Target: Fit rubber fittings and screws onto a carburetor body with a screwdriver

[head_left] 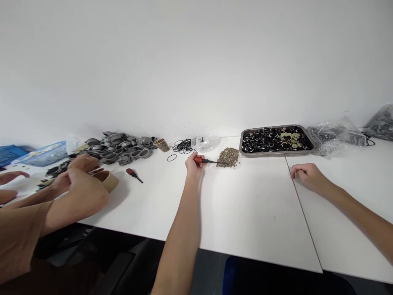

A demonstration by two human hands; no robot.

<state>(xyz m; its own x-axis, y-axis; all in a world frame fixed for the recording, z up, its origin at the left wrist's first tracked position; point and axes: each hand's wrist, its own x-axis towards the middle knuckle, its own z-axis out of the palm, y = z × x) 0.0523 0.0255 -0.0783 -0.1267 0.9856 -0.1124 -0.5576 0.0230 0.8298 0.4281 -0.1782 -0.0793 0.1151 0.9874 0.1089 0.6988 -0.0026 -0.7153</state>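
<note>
My left hand (194,164) is closed around the red handle of a black-shafted screwdriver (201,160). The tip of that screwdriver reaches in among small brass-coloured screws (227,157) in a shallow clear tray (238,166). Over on the right, my right hand (307,175) rests on the white table (245,209) with its fingers curled in and nothing seen in them. Behind both hands lies a metal tray (278,154) of black ring-like parts (260,140) and yellowish discs (291,139).
At left, a co-worker's hands (82,176) are beside a tape roll (109,181). Grey parts (119,147), a cup of screws (161,144), black rings (183,146), a plastic bag (205,143) and another red screwdriver (132,173) lie nearby. Bagged parts (337,137) stand back right.
</note>
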